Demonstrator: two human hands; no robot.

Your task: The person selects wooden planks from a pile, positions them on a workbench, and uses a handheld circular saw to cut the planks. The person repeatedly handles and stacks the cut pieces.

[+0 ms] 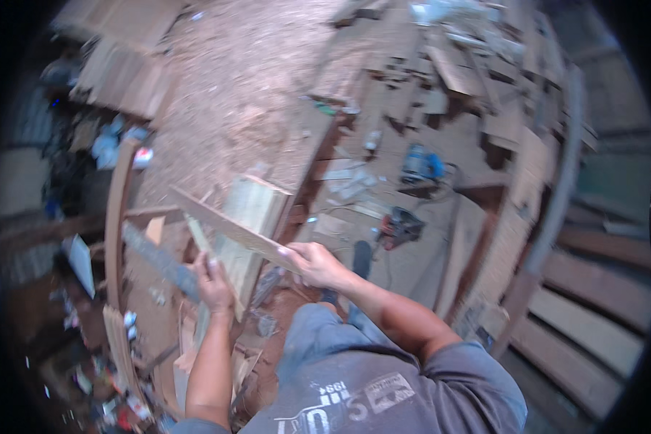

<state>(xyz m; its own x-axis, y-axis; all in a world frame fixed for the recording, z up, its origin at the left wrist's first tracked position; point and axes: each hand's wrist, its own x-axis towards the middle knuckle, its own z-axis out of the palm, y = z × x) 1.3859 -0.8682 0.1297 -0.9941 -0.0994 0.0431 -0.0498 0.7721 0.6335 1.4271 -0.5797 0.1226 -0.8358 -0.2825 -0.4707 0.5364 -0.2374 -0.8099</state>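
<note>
My right hand [315, 265] is closed around the near end of a long, thin brown wooden strip [228, 228], which slants away to the upper left. Beneath that strip lie pale wooden boards [253, 199], stacked together and partly covered by it. My left hand [214, 283] is curled at the boards' left side, on a narrow pale wooden strip [197, 233] that runs up from its fingers. Close to the left hand, a grey-blue plank [159, 260] slopes down toward it. Motion blur softens the fingers of both hands.
A blue power tool [421, 165] and a red and black one [400, 228] rest on the dusty surface to the right. Wood offcuts [452, 69] pile up at the far right. An upright brown board [118, 224] stands at left, near stacked planks [123, 79]. Sawdust [246, 87] covers the ground beyond.
</note>
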